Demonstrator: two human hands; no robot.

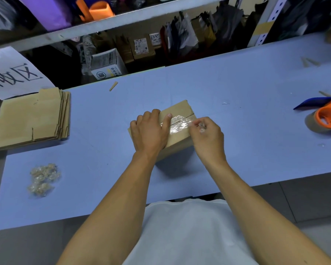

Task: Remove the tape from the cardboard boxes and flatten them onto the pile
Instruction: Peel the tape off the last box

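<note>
At frame centre, the cardboard box (177,131) sits on the blue table (237,88). The left hand (150,131) presses flat on its top; the right hand (206,133) pinches the clear tape (179,124) at its right end. Best peel low and slowly along the seam, keeping the box pinned, then flatten it toward the pile (31,119) at the left edge
</note>
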